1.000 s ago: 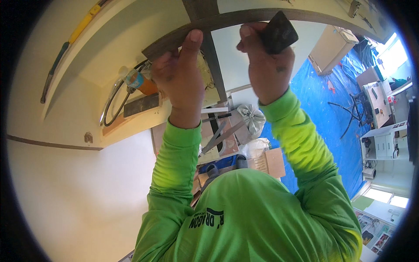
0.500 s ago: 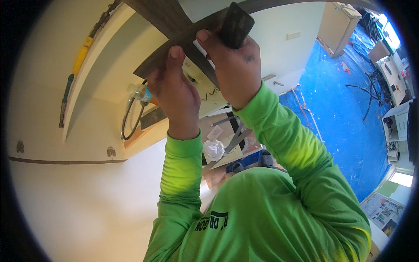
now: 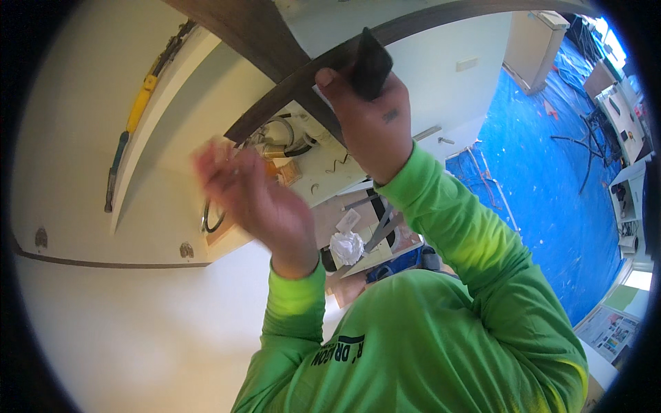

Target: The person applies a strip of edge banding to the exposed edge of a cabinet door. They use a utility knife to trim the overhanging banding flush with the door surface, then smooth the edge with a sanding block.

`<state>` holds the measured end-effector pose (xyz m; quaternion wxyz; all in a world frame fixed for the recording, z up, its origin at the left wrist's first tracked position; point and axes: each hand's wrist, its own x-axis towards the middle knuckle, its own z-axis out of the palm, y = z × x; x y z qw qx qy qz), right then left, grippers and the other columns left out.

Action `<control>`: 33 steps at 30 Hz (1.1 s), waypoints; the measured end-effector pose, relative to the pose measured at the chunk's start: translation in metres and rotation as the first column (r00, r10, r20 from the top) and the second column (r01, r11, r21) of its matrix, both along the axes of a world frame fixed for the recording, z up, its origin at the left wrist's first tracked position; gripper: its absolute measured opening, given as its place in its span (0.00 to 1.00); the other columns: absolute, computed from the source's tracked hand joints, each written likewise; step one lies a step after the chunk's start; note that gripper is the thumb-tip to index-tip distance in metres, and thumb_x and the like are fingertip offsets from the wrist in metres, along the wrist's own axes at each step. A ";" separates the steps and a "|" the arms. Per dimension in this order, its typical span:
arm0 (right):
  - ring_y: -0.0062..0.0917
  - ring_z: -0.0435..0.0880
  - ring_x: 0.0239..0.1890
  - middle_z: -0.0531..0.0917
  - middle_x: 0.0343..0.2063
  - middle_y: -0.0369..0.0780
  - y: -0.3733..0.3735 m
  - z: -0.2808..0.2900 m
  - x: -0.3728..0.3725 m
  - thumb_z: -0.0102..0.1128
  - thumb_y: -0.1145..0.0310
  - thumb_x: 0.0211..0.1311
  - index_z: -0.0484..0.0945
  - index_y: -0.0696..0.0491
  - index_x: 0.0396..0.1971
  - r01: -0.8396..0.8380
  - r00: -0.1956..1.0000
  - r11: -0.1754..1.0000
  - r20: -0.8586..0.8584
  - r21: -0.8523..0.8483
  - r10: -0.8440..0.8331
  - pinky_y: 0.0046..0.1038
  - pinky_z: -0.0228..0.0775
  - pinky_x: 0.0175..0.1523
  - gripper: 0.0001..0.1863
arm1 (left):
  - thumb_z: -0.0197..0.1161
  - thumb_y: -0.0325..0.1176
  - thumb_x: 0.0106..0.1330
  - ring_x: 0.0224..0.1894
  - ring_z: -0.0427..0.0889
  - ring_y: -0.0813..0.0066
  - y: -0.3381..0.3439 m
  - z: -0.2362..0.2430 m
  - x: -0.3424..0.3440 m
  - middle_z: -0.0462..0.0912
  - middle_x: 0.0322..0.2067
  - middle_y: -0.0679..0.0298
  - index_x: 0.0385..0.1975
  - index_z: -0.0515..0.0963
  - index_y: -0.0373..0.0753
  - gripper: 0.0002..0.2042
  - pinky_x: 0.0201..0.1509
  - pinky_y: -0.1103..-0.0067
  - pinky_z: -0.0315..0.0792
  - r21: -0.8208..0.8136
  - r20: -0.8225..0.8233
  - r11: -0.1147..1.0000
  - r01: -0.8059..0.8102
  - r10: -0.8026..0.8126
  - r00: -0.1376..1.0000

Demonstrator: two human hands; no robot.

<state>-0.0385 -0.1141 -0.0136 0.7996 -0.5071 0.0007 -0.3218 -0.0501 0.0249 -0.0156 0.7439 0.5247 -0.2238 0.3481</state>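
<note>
My right hand grips a black block with a flat, slab-like shape. Its thumb rests on the dark brown strip that crosses the top of the view, meeting a wide brown board. My left hand is apart from the strip, just below its left end. Motion smears the left fingers, and nothing can be made out in them.
A yellow-and-green tool lies on the pale panel at left. Behind my left hand, a shelf holds hoses and an orange item. Crumpled white paper lies below. Blue sheeting covers the floor at right, with black cables on it.
My left hand has let go of the strip's left end and dropped down and left. My right hand stays at the strip, and the black block has tilted in it.
</note>
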 end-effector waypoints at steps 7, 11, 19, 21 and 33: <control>0.15 0.78 0.32 0.85 0.29 0.35 0.000 -0.001 0.002 0.68 0.70 0.68 0.81 0.60 0.39 0.037 0.995 0.999 0.091 0.014 -0.038 0.25 0.73 0.39 0.09 | 0.79 0.39 0.62 0.32 0.84 0.72 0.000 0.095 0.021 0.87 0.30 0.60 0.32 0.86 0.34 0.14 0.39 0.77 0.75 0.758 0.263 0.553 -0.345 0.224 0.938; 0.15 0.78 0.33 0.85 0.30 0.35 0.000 0.001 0.001 0.67 0.71 0.69 0.80 0.60 0.40 -0.006 0.994 0.999 0.114 0.037 0.002 0.24 0.72 0.40 0.08 | 0.81 0.44 0.58 0.25 0.83 0.65 -0.008 0.110 0.035 0.86 0.24 0.55 0.28 0.88 0.34 0.17 0.32 0.75 0.74 0.925 0.202 0.287 -0.248 0.182 0.962; 0.15 0.77 0.33 0.84 0.30 0.34 -0.002 -0.001 0.000 0.66 0.72 0.69 0.80 0.60 0.41 -0.012 0.996 1.000 0.084 0.022 0.010 0.24 0.72 0.41 0.08 | 0.82 0.41 0.56 0.25 0.83 0.60 -0.009 0.110 0.045 0.85 0.24 0.53 0.27 0.88 0.34 0.16 0.32 0.73 0.75 0.935 0.198 0.276 -0.224 0.118 0.973; 0.15 0.77 0.33 0.84 0.30 0.34 0.000 -0.001 0.000 0.66 0.72 0.69 0.80 0.60 0.41 -0.007 0.995 0.999 0.103 0.035 0.004 0.24 0.72 0.41 0.08 | 0.82 0.40 0.55 0.25 0.84 0.60 -0.009 0.110 0.048 0.86 0.25 0.53 0.26 0.87 0.33 0.16 0.33 0.72 0.75 0.925 0.253 0.270 -0.266 0.082 0.964; 0.15 0.77 0.34 0.84 0.30 0.33 -0.011 -0.004 0.000 0.68 0.69 0.70 0.83 0.59 0.42 -0.106 0.992 0.994 0.071 0.015 0.105 0.23 0.72 0.41 0.09 | 0.84 0.37 0.53 0.26 0.84 0.57 -0.007 0.115 0.059 0.85 0.23 0.54 0.21 0.85 0.31 0.16 0.33 0.71 0.75 0.913 0.340 0.257 -0.317 -0.052 0.939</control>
